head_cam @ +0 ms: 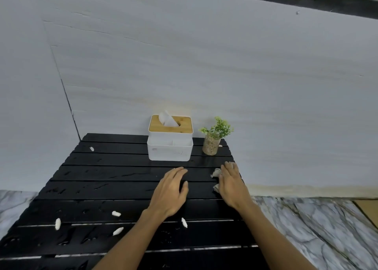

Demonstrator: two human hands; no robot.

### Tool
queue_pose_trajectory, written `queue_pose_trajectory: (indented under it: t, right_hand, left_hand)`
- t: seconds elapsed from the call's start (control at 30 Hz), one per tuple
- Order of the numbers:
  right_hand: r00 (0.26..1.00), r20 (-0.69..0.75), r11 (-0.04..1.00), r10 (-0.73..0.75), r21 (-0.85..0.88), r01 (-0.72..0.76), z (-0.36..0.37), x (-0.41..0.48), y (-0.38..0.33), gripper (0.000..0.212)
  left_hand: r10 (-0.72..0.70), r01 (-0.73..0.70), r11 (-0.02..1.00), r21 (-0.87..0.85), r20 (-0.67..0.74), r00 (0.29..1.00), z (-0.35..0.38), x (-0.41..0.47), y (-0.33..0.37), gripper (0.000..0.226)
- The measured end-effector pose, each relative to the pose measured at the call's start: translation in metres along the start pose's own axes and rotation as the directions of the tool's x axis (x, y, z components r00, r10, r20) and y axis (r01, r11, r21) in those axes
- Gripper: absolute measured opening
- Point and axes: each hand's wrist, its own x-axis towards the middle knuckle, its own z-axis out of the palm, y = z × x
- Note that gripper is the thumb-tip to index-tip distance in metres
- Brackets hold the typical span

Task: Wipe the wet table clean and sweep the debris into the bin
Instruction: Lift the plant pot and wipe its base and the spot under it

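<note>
Water drops sit all over the near boards of the black slatted table (86, 190), so I judge the wiping has hardly begun on this side. Four white foam-like bits (57, 223) lie among the drops, close to me and left of my arms.

A bit further out, my left hand (170, 192) lies flat on the boards with its fingers straight and a little apart. It holds nothing; I think it is there to steady me. My right hand (232, 185) is beside it, near the table's right edge. Its fingers are straight and close together, pressing down on a crumpled tissue (215, 172) that peeks out from under them. Pressing flat like this lets the paper soak up water.

Past the hands stands a white tissue box with a wooden lid (170, 143), one sheet poking up, ready to pull. Just to its right is a small green plant in a glass jar (214, 137). One more white bit (91, 149) lies far back on the left. I cannot see any bin.
</note>
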Motion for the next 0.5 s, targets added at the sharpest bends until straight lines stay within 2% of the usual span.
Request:
queue_pose_trajectory:
  t: [0.1, 0.27, 0.5]
  right_hand:
    - [0.998, -0.031, 0.999, -0.052, -0.008, 0.052, -0.004, -0.022, 0.006, 0.048]
    - [0.993, -0.051, 0.992, -0.110, -0.065, 0.106, -0.006, -0.038, 0.008, 0.061]
    - [0.987, -0.123, 0.979, -0.105, -0.189, 0.081, -0.001, -0.037, 0.008, 0.052]
  left_hand:
    - [-0.034, 0.036, 0.994, -0.104, 0.017, 0.999, 0.014, 0.018, 0.015, 0.046]
    - [-0.106, 0.117, 0.969, -0.218, 0.061, 0.993, 0.040, 0.060, 0.036, 0.060]
    - [-0.259, 0.232, 0.880, -0.414, -0.011, 0.966, 0.065, 0.111, 0.050, 0.089]
